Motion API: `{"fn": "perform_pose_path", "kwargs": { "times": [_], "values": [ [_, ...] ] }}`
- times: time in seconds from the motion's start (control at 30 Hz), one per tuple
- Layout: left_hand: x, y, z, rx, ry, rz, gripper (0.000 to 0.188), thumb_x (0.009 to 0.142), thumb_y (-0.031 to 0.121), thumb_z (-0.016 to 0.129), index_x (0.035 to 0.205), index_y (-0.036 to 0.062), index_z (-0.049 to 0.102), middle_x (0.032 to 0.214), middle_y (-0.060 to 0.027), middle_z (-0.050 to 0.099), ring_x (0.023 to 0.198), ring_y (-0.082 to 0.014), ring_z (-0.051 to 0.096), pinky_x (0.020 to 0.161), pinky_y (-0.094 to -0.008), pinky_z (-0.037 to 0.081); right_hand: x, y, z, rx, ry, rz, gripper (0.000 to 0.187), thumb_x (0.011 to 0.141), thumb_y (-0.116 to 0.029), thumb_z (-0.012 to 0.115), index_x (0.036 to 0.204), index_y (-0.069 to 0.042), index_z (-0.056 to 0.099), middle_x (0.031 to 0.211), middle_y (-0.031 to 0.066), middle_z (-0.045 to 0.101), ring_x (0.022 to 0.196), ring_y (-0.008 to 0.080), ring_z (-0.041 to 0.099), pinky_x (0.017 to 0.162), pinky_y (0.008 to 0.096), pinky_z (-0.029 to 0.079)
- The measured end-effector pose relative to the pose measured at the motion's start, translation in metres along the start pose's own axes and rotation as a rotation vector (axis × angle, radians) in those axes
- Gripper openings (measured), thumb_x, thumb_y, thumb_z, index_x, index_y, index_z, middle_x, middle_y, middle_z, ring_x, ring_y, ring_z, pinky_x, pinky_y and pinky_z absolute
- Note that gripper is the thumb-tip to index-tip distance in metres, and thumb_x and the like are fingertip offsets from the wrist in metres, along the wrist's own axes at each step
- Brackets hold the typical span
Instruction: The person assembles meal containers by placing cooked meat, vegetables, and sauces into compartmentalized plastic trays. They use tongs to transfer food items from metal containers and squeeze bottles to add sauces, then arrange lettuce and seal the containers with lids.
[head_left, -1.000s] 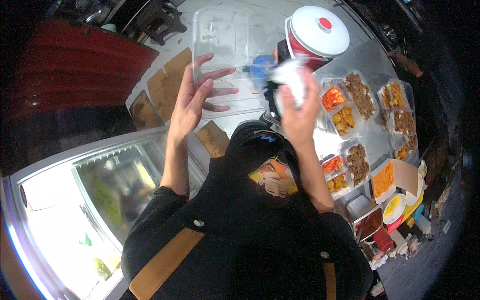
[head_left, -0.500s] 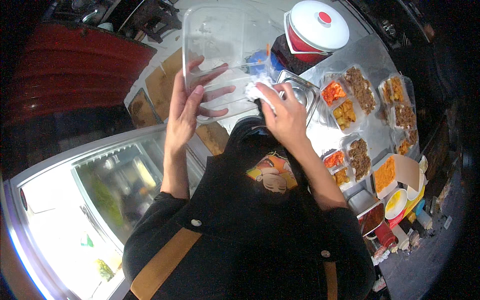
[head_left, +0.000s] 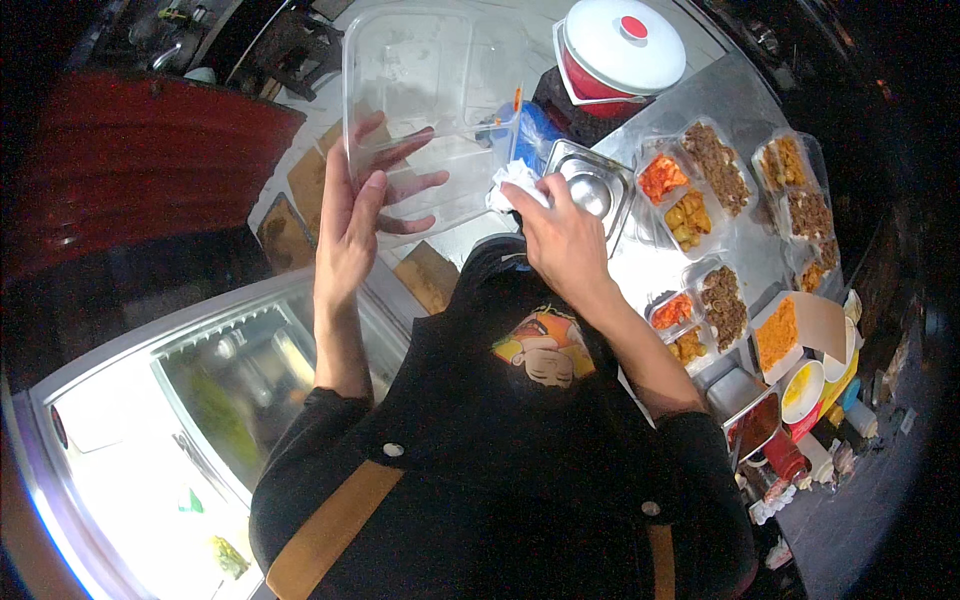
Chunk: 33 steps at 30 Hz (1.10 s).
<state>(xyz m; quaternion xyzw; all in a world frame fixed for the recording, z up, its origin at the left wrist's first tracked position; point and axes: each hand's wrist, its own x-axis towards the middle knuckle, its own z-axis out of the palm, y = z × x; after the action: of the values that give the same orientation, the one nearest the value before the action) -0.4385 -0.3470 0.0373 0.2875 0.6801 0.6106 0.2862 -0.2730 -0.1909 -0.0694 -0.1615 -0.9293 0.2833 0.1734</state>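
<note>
My left hand (head_left: 350, 215) holds a clear plastic compartment container (head_left: 425, 85) by its near left side, thumb on the near face and fingers spread behind the see-through wall. Pinched in my right hand (head_left: 565, 240) is a crumpled white tissue (head_left: 510, 185), pressed to the container's right edge near its lower corner. An orange smear (head_left: 518, 98) shows on the container's right rim. Just right of the tissue lies a metal tray (head_left: 593, 187) with a round hollow. Whether food is in the held container is not visible; it looks bare.
On the steel counter (head_left: 640, 265) at right are filled meal containers (head_left: 690, 200), a carton of orange food (head_left: 790, 335), a metal pan (head_left: 755, 430) and several bottles. A red pot with a white lid (head_left: 625, 50) stands behind. A lit glass-topped freezer (head_left: 110, 400) is at left.
Both hands have shifted slightly left with the container and tissue. The tissue has slid a little down along the container's right edge. The grips look the same.
</note>
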Motion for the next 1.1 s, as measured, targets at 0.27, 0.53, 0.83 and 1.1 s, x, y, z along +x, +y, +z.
{"fn": "perform_pose_path", "kwargs": {
  "times": [0.27, 0.53, 0.83, 1.1],
  "values": [
    [0.000, 0.001, -0.005, 0.064, -0.038, -0.075, 0.051, 0.105, 0.008, 0.031, 0.155, 0.0058, 0.019, 0.142, -0.0282, 0.053, 0.112, -0.0340, 0.069, 0.072, -0.0339, 0.064, 0.007, -0.002, -0.012, -0.008, -0.079, -0.013, 0.038, 0.088, -0.011, 0.066, 0.125, -0.023, 0.067, 0.107, 0.0130, 0.060, 0.078, 0.0344, 0.069, 0.063, 0.0457, 0.056],
    [-0.007, 0.010, -0.003, 0.033, -0.115, -0.133, 0.051, 0.105, 0.006, 0.030, 0.155, 0.0075, 0.021, 0.141, -0.0270, 0.055, 0.113, -0.0319, 0.069, 0.075, -0.0332, 0.062, 0.034, 0.012, -0.033, -0.129, -0.050, 0.030, 0.042, 0.087, -0.007, 0.061, 0.125, -0.024, 0.067, 0.113, 0.0140, 0.056, 0.074, 0.0373, 0.069, 0.065, 0.0485, 0.057],
    [-0.004, 0.013, -0.004, 0.047, -0.190, -0.193, 0.050, 0.105, 0.003, 0.028, 0.155, 0.0077, 0.023, 0.141, -0.0250, 0.055, 0.112, -0.0286, 0.069, 0.076, -0.0325, 0.061, 0.050, 0.021, -0.047, -0.317, -0.138, -0.096, 0.041, 0.084, -0.006, 0.061, 0.121, -0.019, 0.066, 0.112, 0.0193, 0.053, 0.080, 0.0308, 0.072, 0.064, 0.0433, 0.060],
    [0.005, 0.015, -0.009, 0.047, -0.267, -0.213, 0.052, 0.103, 0.001, 0.028, 0.155, 0.0081, 0.024, 0.141, -0.0244, 0.056, 0.112, -0.0291, 0.068, 0.079, -0.0347, 0.061, 0.075, 0.042, -0.041, -0.377, 0.036, -0.178, 0.031, 0.086, -0.007, 0.059, 0.116, -0.014, 0.064, 0.107, 0.0194, 0.053, 0.074, 0.0303, 0.072, 0.059, 0.0428, 0.059]
  ]
}}
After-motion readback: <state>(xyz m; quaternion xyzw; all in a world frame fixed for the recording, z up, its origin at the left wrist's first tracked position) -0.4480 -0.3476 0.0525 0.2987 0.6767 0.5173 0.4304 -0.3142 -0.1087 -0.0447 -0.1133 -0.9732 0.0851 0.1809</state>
